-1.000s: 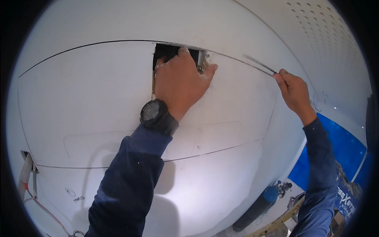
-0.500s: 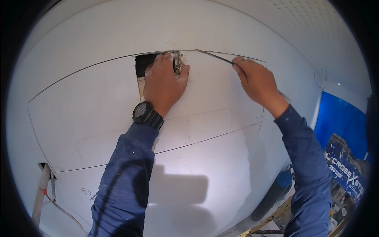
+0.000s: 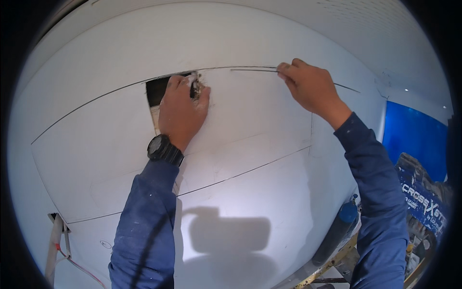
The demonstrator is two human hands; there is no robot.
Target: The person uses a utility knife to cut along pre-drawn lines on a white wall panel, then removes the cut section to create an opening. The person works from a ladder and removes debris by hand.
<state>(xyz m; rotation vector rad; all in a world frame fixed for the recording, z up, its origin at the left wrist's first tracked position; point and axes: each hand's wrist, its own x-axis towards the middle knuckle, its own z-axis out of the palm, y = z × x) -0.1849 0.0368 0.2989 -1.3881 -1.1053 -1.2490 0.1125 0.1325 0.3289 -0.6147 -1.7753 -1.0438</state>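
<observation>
A white wall board (image 3: 255, 106) with dark pencil lines fills the middle of the view. Near the upper line is a dark rectangular hole (image 3: 155, 91), its right edge broken and crumbly. My left hand (image 3: 182, 111) is closed at that edge, fingers reaching into the hole and thumb on the outer face; the fingertips are partly hidden. To the right, my right hand (image 3: 310, 86) pinches a thin dark metal rod (image 3: 254, 71). The rod points left just beneath the upper line, and its other end shows past the hand.
At lower left, a pipe (image 3: 55, 245) and red and white wires (image 3: 84, 269) come from a small wall opening. Low on the right are a dark cylinder (image 3: 332, 236) with a blue top, a blue printed bag (image 3: 423, 202) and a yellowish frame (image 3: 332, 265). A blue panel (image 3: 414, 137) hangs behind.
The rod has swung from a slant to nearly level, and its tip sits just under the line. My left hand stays at the hole. The whole view has shifted slightly.
</observation>
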